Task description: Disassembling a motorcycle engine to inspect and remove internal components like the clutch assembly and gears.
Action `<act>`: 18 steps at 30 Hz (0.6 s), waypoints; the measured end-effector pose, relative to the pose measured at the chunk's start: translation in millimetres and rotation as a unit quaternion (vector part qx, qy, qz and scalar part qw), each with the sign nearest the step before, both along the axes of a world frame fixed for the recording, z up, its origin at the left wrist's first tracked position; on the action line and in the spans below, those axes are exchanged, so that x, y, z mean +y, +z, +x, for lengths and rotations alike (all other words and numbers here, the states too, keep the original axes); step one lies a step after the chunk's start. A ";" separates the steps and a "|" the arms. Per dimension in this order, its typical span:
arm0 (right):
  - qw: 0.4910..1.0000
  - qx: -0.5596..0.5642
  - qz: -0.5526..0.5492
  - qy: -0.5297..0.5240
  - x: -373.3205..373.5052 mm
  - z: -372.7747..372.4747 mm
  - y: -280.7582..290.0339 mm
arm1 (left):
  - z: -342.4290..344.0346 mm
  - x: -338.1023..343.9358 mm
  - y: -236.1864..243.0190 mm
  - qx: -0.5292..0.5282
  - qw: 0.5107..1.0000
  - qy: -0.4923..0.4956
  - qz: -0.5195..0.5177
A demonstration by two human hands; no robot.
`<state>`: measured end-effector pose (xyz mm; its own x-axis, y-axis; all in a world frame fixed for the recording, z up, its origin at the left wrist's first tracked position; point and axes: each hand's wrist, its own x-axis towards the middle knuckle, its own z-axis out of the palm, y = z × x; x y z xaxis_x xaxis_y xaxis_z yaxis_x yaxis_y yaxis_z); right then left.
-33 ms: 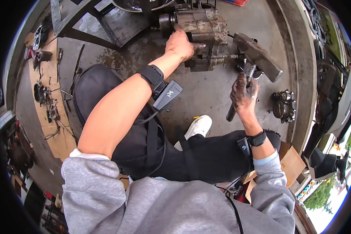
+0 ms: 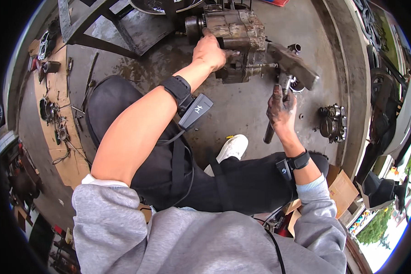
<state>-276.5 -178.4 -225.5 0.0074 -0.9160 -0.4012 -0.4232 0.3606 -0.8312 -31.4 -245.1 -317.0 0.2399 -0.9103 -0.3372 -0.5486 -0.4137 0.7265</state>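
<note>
A grimy metal engine block (image 2: 237,29) stands on the floor in front of me at the top of the head view. My left hand (image 2: 210,52) grips its near left side, with a finger up by the round toothed end and the thumb reaching across a cylindrical part. To the right, my blackened right hand (image 2: 282,109) is wrapped round the handle of a heavy hammer (image 2: 293,66). The hammer's large block head is tilted, close to the right side of the engine block and slightly blurred. Behind it, a round metal part (image 2: 297,86) is partly hidden.
A smaller engine part (image 2: 333,124) lies on the floor at the right, beside a concrete ledge (image 2: 358,86). A dark metal frame (image 2: 123,34) stands at upper left. Tools and parts lie on cardboard (image 2: 55,148) at the left. My white shoe (image 2: 234,147) is below the engine block.
The hammer and my right hand have shifted left, bringing the hammer head closer to the engine block. My left hand stays almost in place on the block.
</note>
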 end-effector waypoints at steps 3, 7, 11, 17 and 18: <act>0.990 0.090 0.104 0.038 9.1 -1.8 -12.5 | 2.6 -3.1 -5.3 0.029 0.999 -0.014 -0.010; 0.993 0.034 0.110 -0.029 11.5 -9.9 -4.9 | 1.0 -4.0 0.6 0.009 1.000 0.011 0.014; 0.988 -0.125 0.040 -0.075 -13.5 1.2 13.8 | -11.3 16.3 24.1 -0.102 0.991 0.083 0.004; 0.980 -0.166 0.024 -0.111 -58.5 -12.2 48.8 | -64.6 71.5 35.6 0.203 0.975 0.077 0.054; 0.972 -0.200 0.038 -0.118 -61.7 -17.5 48.3 | -71.2 71.9 31.8 0.201 0.977 0.036 0.060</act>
